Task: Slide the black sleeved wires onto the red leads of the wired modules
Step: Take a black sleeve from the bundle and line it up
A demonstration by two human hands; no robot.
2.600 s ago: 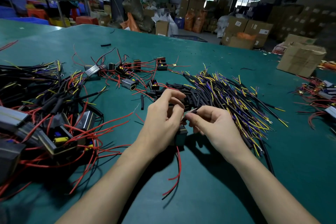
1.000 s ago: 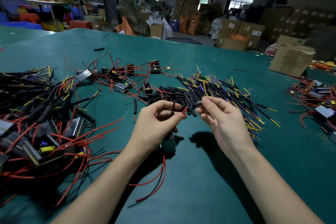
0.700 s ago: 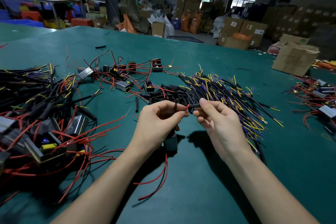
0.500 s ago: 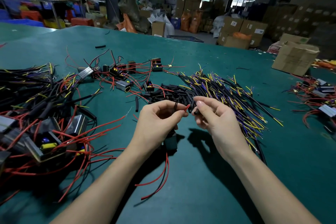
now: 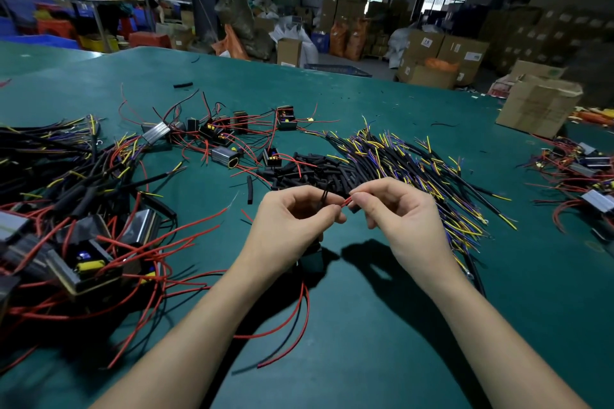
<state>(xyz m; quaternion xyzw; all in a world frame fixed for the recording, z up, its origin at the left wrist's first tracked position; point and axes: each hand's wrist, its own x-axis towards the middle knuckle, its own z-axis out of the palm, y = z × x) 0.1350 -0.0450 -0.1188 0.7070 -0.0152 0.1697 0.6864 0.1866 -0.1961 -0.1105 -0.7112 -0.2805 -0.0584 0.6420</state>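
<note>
My left hand pinches the tip of a red lead of a small dark module that hangs below it over the green table. More red leads trail from the module toward me. My right hand pinches a short black sleeve right at the red lead's tip. A thin black piece sticks up between my left fingers. Whether the sleeve is over the lead I cannot tell.
A pile of black sleeves and sleeved yellow-tipped wires lies just behind my hands. Wired modules with red leads lie heaped at the left, behind and at the right edge. A cardboard box stands far right.
My hands rose from the table with the module. My right hand brought a black sleeve to the red lead tip held in my left fingers; the two hands now meet.
</note>
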